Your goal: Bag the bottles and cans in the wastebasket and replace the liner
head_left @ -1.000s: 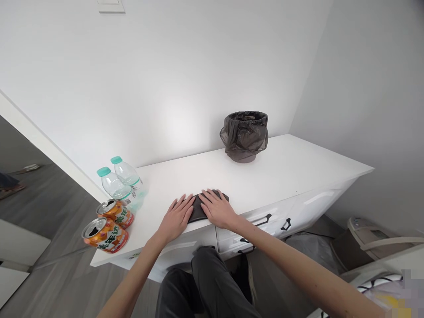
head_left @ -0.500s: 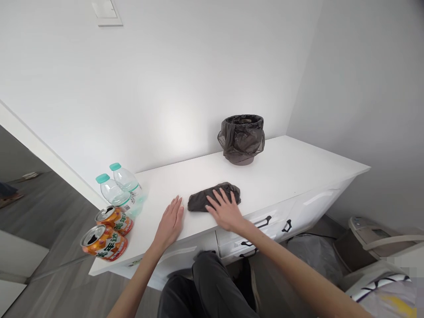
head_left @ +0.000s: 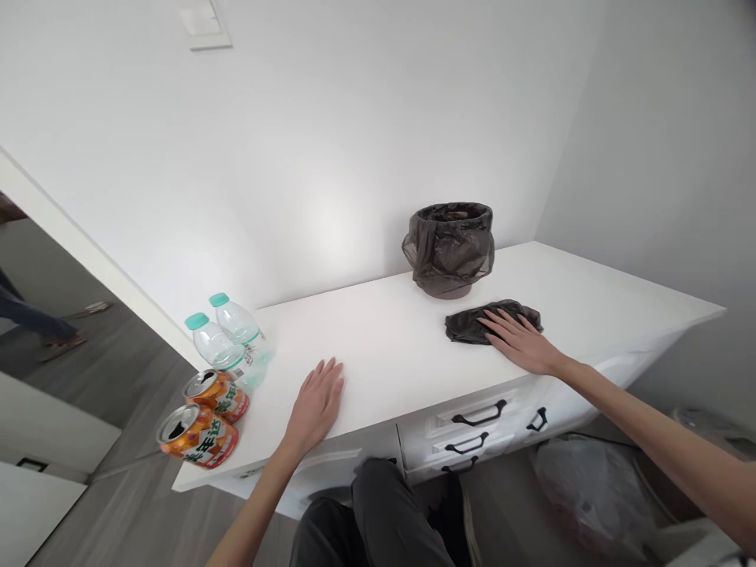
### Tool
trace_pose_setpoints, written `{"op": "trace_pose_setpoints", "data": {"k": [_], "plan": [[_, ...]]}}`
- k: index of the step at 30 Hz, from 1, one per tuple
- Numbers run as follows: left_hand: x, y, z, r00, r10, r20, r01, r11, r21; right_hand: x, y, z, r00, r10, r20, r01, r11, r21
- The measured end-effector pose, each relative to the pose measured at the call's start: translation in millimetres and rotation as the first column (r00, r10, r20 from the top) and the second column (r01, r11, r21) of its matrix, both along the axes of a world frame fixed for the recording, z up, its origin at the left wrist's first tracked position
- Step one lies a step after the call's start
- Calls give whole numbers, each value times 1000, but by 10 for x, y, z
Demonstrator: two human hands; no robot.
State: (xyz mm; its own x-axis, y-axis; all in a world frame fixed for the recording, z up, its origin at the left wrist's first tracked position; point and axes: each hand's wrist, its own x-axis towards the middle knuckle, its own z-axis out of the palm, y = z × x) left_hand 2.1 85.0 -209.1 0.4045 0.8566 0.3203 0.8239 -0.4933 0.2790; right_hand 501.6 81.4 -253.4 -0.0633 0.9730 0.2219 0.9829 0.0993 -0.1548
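My right hand (head_left: pixel 520 342) lies flat, fingers spread, on a folded dark grey plastic bag (head_left: pixel 472 324) on the white cabinet top (head_left: pixel 390 346), just in front of a small bin (head_left: pixel 452 250) lined with a dark bag. My left hand (head_left: pixel 316 405) rests flat and open on the cabinet top near its front edge, holding nothing. It is to the right of two orange drink cans (head_left: pixel 201 421) and two clear bottles with teal caps (head_left: pixel 227 339), all lying on their sides.
The cabinet has drawers with black handles (head_left: pixel 476 413) below the top. White walls meet at the right behind the bin. A bagged object (head_left: pixel 582 492) sits on the floor at lower right. Another person's leg and foot (head_left: pixel 35 323) show on the grey floor at far left.
My right hand slid the folded dark bag to the right, from the middle of the top to just before the bin. My left hand came off the bag and stayed flat on the top.
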Motion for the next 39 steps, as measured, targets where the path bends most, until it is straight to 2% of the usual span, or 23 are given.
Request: {"op": "trace_pose_setpoints", "data": {"k": [4, 7, 9, 13, 21, 23, 26, 28, 30, 35, 39], "plan": [[-4, -40, -12, 998, -5, -68, 4, 1000, -10, 83, -12, -147, 1000, -11, 23, 8, 993, 121], [3, -56, -10, 996, 2, -94, -4, 1000, -26, -86, -101, -212, 988, -151, -35, 155, 970, 189], [6, -56, -17, 995, 8, -97, -11, 1000, -26, -244, -195, -247, 973, -219, -71, 228, 958, 175], [-12, -36, -52, 995, 13, -94, -14, 1000, -14, -478, -357, -276, 977, -211, -39, 214, 970, 114], [-97, 32, -145, 995, 19, -93, -19, 1000, 9, -382, -264, -334, 960, -270, -79, 270, 963, -15], [-114, 33, -165, 995, 25, -100, -24, 1000, 9, -404, -277, -354, 956, -276, -99, 278, 961, 4], [-131, 17, -187, 994, 24, -108, -22, 1000, 18, -469, -344, -303, 949, -262, -173, 286, 950, 126], [-135, 3, -192, 994, 20, -107, -16, 999, 33, -478, -364, -178, 949, -223, -222, 274, 932, 238], [-133, -8, -188, 994, 18, -107, -14, 999, 42, -447, -328, 32, 954, -178, -243, 253, 910, 328], [-125, -22, -155, 993, 28, -113, -23, 999, 40, -370, -43, 798, 977, -82, -197, 164, 878, 450], [-134, -17, -155, 995, 36, -96, -29, 997, 77, -448, 213, 1402, 991, -40, -125, 95, 875, 474]]}}
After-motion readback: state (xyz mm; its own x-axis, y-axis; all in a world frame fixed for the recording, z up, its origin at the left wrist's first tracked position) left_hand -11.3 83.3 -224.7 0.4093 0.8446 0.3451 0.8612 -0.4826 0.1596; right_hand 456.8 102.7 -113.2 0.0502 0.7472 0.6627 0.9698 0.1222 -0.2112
